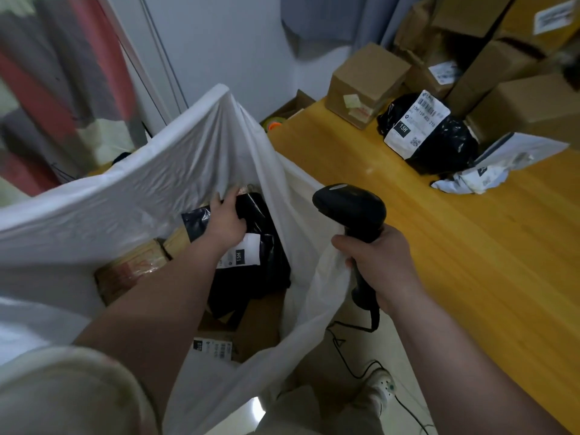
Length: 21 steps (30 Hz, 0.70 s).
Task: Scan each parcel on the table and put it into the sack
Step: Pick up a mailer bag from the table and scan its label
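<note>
Left fingers (231,193) grip parcel (270,246) inside sack (188,136); right hand (381,262) grips scanner (351,208).

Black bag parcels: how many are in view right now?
2. One black bag parcel lies on the table beside a small cardboard box; the other is in the sack, held by the left hand. Others may be hidden in the sack.

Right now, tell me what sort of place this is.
Probably a small parcel sorting or dispatch room. Labelled cardboard boxes and a black mailer bag lie on the wooden table, the right hand holds a barcode scanner, and a white sack beside the table holds parcels.
</note>
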### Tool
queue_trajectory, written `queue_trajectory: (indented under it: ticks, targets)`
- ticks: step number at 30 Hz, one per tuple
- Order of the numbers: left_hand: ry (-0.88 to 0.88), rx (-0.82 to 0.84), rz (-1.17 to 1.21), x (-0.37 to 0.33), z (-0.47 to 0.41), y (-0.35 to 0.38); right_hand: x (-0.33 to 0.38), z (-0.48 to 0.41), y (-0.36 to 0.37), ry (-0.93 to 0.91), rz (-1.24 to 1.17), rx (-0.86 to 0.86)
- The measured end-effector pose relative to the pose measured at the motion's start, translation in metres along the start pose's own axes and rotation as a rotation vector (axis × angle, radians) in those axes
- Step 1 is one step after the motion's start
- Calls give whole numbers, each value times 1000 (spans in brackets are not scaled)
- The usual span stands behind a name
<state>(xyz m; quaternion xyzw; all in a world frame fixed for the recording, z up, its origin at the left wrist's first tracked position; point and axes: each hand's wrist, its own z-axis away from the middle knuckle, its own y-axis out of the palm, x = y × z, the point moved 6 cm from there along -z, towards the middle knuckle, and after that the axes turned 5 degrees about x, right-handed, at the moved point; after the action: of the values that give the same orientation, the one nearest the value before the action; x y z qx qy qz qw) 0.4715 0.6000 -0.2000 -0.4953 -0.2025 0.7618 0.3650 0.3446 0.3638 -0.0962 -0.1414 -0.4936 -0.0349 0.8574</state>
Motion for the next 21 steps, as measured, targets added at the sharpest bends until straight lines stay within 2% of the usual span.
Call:
queue_trajectory:
  ticks: [6,8,10,13,18,21]
  targets:
    - [52,-280,96,-38,32,-29,1,1,-3,63,8,133]
    - [116,-378,151,-68,47,-41,2,1,-14,75,-29,124]
    - [187,-400,177,-102,63,-46,3,3,-30,72,-71,85]
    - [332,-340,156,-157,78,-40,8,5,-62,59,-104,22]
    - [455,4,96,-243,86,10,10,6,-129,58,-174,-80]
    - [521,109,43,-291,91,44,10,5,-172,41,-209,-134]
